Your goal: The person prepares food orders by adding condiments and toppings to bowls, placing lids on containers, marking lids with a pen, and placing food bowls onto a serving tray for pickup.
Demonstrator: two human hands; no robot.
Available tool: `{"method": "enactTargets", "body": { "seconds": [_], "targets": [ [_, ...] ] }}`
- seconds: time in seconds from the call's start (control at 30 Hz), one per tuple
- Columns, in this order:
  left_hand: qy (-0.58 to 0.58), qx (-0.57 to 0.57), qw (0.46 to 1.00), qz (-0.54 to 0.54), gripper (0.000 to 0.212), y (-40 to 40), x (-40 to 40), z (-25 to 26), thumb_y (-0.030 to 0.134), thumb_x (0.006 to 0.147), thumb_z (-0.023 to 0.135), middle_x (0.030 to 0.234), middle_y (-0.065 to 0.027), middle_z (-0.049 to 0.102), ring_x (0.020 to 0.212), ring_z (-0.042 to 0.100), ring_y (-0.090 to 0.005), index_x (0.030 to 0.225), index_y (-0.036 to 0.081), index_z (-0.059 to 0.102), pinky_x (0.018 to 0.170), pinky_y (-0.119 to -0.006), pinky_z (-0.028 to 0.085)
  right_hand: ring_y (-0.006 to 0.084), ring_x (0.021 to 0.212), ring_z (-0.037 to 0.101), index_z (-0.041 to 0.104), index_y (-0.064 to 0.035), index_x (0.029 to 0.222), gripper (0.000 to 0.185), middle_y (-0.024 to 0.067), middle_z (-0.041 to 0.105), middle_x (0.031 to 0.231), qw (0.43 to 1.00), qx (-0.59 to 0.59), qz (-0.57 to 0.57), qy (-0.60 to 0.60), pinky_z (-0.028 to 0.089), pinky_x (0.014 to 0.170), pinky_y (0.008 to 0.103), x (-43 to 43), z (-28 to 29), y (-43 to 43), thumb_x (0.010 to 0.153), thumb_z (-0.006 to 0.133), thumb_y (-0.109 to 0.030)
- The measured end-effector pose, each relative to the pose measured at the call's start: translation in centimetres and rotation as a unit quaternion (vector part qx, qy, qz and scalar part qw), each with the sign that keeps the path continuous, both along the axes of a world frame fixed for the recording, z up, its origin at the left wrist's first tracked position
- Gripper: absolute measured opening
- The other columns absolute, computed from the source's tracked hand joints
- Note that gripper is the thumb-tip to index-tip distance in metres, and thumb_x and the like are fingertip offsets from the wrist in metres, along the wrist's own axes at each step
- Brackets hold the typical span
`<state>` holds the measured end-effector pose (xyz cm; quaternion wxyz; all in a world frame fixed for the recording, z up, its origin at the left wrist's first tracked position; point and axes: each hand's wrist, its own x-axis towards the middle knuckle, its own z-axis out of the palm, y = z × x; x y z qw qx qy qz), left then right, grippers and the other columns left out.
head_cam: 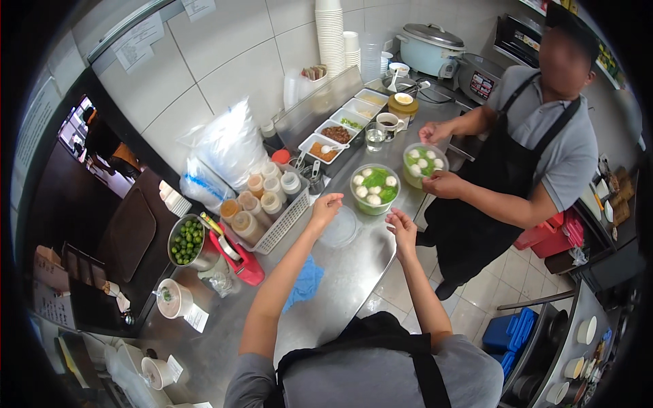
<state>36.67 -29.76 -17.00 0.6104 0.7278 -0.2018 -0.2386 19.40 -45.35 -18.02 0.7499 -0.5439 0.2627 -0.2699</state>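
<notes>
A round clear plastic tub (375, 189) of soup with white balls and green leaves stands uncovered on the steel counter. My left hand (327, 208) is at its left, above a clear round plastic lid (338, 227) lying on the counter; its fingers are bent, and whether it touches anything is unclear. To the tub's lower right is my right hand (402, 228), fingers curled and parted, with nothing visible in it. A second tub (425, 162) of the same food is between the hands of a co-worker. A blue cloth (304, 283) lies near my left forearm.
The co-worker (510, 148) stands at the counter's right. Left of my arm are a white basket (283, 222) of squeeze bottles, a red tape dispenser (240, 257) and a pot (189, 242) of green citrus fruits. Topping trays (335, 133), a glass (375, 137) and a mug (389, 125) stand behind.
</notes>
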Motion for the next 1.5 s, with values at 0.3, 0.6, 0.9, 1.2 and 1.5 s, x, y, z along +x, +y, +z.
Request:
{"method": "enactTargets", "body": {
  "seconds": [0.3, 0.6, 0.9, 1.2, 1.5],
  "targets": [
    [0.147, 0.028, 0.988, 0.025, 0.021, -6.4, 5.3, -0.2, 0.015, 0.085, 0.055, 0.086, 0.0027, 0.058, 0.077, 0.054, -0.0073, 0.105, 0.010, 0.060, 0.068, -0.028, 0.046, 0.0080, 0.079, 0.055, 0.050, -0.0023, 0.112, 0.032, 0.0011, 0.058, 0.092, 0.992, 0.122, -0.035, -0.010, 0.044, 0.065, 0.0247, 4.7, -1.9, -5.7, 0.084, 0.058, -0.013],
    [0.245, 0.023, 0.969, -0.005, 0.011, -7.7, 7.7, 0.4, 0.012, 0.081, 0.059, 0.069, 0.0048, 0.055, 0.060, 0.050, -0.0054, 0.091, 0.009, 0.062, 0.058, -0.023, 0.045, 0.0107, 0.063, 0.056, 0.053, -0.0038, 0.099, 0.023, 0.0020, 0.058, 0.077, 0.976, 0.215, -0.012, -0.008, 0.046, 0.055, 0.0265, 5.7, -2.3, -7.4, 0.078, 0.063, -0.007],
    [0.330, -0.035, 0.943, -0.025, 0.009, -8.0, 9.2, -1.6, 0.016, 0.079, 0.065, 0.064, 0.0028, 0.052, 0.058, 0.049, -0.0080, 0.076, 0.009, 0.059, 0.056, -0.024, 0.046, 0.0112, 0.060, 0.055, 0.055, -0.0022, 0.093, 0.018, 0.0033, 0.057, 0.072, 0.963, 0.269, -0.019, 0.005, 0.047, 0.050, 0.0247, 5.8, -1.4, -7.4, 0.076, 0.061, -0.003],
    [0.362, -0.062, 0.929, -0.038, 0.009, -6.7, 7.0, -1.0, 0.016, 0.082, 0.062, 0.068, 0.0017, 0.055, 0.060, 0.051, -0.0077, 0.079, 0.008, 0.059, 0.059, -0.023, 0.046, 0.0114, 0.059, 0.054, 0.055, -0.0025, 0.091, 0.016, 0.0026, 0.055, 0.068, 0.960, 0.278, 0.000, 0.005, 0.049, 0.053, 0.0254, 4.4, -1.1, -7.0, 0.075, 0.060, -0.002],
    [0.409, -0.142, 0.900, -0.049, 0.009, 0.0, 0.9, 2.3, 0.016, 0.085, 0.059, 0.074, 0.0013, 0.057, 0.068, 0.054, -0.0078, 0.086, 0.008, 0.059, 0.068, -0.024, 0.047, 0.0100, 0.060, 0.055, 0.056, -0.0046, 0.090, 0.014, 0.0001, 0.058, 0.071, 0.966, 0.244, 0.084, 0.017, 0.049, 0.057, 0.0241, 0.3, 3.2, -4.6, 0.077, 0.060, -0.003]
  ]
}}
